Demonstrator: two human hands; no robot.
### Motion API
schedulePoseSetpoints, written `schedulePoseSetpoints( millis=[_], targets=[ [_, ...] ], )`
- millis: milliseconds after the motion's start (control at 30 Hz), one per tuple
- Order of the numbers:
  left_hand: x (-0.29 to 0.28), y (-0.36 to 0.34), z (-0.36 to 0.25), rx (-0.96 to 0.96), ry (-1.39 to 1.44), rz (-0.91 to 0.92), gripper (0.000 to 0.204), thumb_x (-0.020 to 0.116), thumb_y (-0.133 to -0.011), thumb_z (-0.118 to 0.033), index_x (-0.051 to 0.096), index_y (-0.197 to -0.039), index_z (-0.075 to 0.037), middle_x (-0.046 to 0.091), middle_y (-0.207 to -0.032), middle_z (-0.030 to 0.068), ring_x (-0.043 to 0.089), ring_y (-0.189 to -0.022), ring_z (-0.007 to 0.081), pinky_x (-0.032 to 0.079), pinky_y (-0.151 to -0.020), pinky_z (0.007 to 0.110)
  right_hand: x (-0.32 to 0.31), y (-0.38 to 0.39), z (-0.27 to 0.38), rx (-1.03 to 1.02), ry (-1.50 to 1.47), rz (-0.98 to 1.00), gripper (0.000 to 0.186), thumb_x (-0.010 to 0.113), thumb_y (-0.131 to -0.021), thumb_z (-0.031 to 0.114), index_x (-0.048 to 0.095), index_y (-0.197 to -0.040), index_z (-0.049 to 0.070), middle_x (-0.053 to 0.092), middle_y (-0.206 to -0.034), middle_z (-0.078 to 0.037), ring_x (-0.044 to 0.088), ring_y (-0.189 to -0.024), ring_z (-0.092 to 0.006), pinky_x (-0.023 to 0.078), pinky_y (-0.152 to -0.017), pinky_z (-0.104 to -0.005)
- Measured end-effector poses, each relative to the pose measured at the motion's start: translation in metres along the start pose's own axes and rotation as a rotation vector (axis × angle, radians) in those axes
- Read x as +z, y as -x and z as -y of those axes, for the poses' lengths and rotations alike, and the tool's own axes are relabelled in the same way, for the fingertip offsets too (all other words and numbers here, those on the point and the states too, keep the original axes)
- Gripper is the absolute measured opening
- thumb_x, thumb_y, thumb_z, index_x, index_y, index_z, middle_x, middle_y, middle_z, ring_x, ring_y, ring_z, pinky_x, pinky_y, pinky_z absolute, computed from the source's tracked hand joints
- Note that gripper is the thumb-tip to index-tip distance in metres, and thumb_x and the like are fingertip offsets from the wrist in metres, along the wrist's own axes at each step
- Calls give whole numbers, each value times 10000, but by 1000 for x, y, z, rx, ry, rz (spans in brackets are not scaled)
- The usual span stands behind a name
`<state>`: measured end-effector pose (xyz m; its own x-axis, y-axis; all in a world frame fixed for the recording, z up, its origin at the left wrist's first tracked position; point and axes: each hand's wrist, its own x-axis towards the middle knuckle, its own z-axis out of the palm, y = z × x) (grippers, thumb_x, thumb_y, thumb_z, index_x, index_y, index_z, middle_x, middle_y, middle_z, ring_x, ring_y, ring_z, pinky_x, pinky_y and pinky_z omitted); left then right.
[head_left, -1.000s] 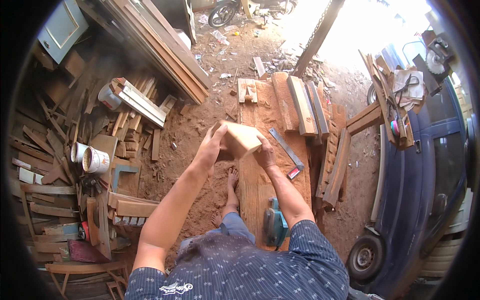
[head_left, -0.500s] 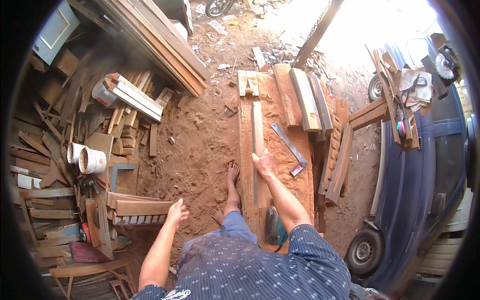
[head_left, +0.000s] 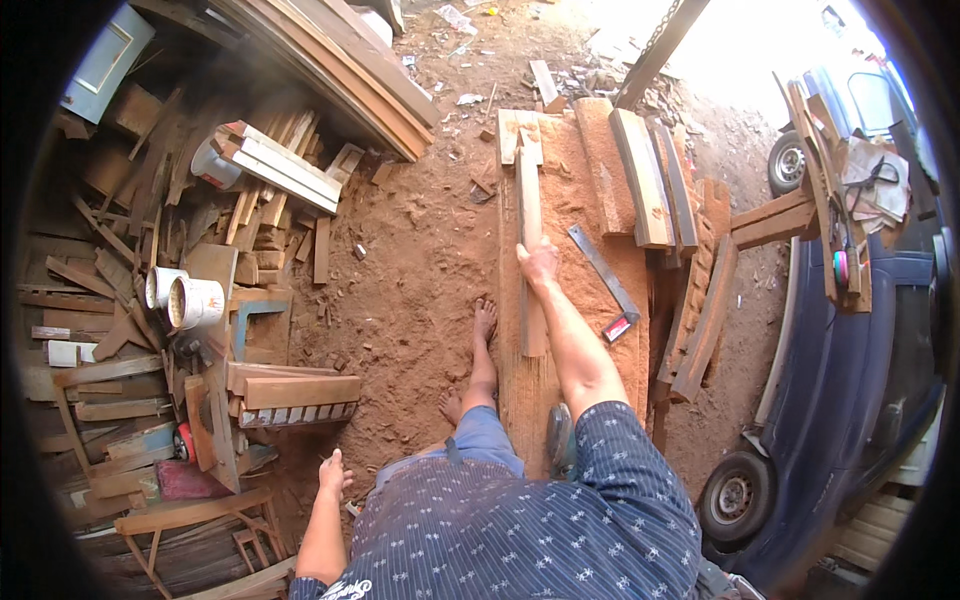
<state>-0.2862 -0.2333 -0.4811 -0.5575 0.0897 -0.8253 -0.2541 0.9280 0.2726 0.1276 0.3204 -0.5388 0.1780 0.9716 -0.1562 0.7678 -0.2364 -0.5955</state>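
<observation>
A long, narrow strip of wood (head_left: 530, 190) lies lengthwise on the sawdust-covered workbench (head_left: 515, 405). My right hand (head_left: 540, 262) is closed around the strip near its middle. The strip's far end meets a notched block (head_left: 519, 135) at the bench's far left corner. Just right of that hand lies a try square (head_left: 600, 275) with a metal blade. A teal power tool (head_left: 562, 440) sits by my right upper arm, half hidden by the sleeve. My left hand (head_left: 336, 473) hangs at my side over the ground, fingers loosely apart and holding nothing.
Thick timber pieces (head_left: 640, 180) lie along the bench's right side. Stacked boards (head_left: 300, 390) and white buckets (head_left: 195, 303) stand at left among scrap wood. Long planks (head_left: 350, 85) lean at the upper left. A blue vehicle (head_left: 830, 400) is parked on the right.
My right hand has slid the wood strip forward along the bench, up to the notched block. My left hand has dropped back toward my side. The whole view has shifted slightly.
</observation>
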Motion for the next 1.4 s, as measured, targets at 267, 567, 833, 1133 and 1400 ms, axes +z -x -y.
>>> schedulePoseSetpoints(
  millis=[267, 567, 833, 1133, 1400],
  targets=[
    [61, -4, -91, 315, 63, 174, 561, 621, -978, -478, 562, -1362, -74, 652, -1194, 67, 649, -826, 143, 516, -619, 278, -84, 141, -43, -81, -180, -53, 813, 786, -820, 491, 543, -1322, -101, 586, -1300, -321, 553, -1268, -390, 432, -1070, -426],
    [71, -13, -85, 494, -137, 193, 554, 664, -965, -430, 581, -1333, -23, 688, -1122, 75, 633, -768, 121, 521, -630, 278, -178, 418, -163, 412, -172, 136, 587, 862, -777, 353, 633, -1159, -30, 694, -1079, -154, 665, -1008, -261, 525, -904, -381],
    [53, -63, -82, 466, -131, 224, 532, 665, -962, -439, 598, -1319, -50, 688, -1055, 69, 623, -670, 129, 498, -543, 268, -158, 390, -149, 259, -588, 0, 304, 762, -913, 312, 641, -1006, 49, 623, -709, -14, 573, -521, -95, 481, -466, -265],
    [21, -51, -51, 270, -263, 140, 504, 611, -987, -433, 605, -1318, -54, 682, -1115, 94, 644, -781, 181, 536, -623, 324, -188, 368, -38, 302, -872, 48, 466, 552, -1011, 518, 548, -927, 59, 565, -708, -29, 537, -499, -95, 457, -421, -268],
    [15, -47, -38, 208, -254, 150, 497, 596, -990, -426, 591, -1336, -69, 660, -1204, 86, 665, -861, 213, 549, -717, 358, -137, 327, -17, 197, -813, 29, 443, 616, -990, 484, 598, -912, 49, 584, -677, -23, 550, -496, -83, 437, -424, -246]
  ],
)
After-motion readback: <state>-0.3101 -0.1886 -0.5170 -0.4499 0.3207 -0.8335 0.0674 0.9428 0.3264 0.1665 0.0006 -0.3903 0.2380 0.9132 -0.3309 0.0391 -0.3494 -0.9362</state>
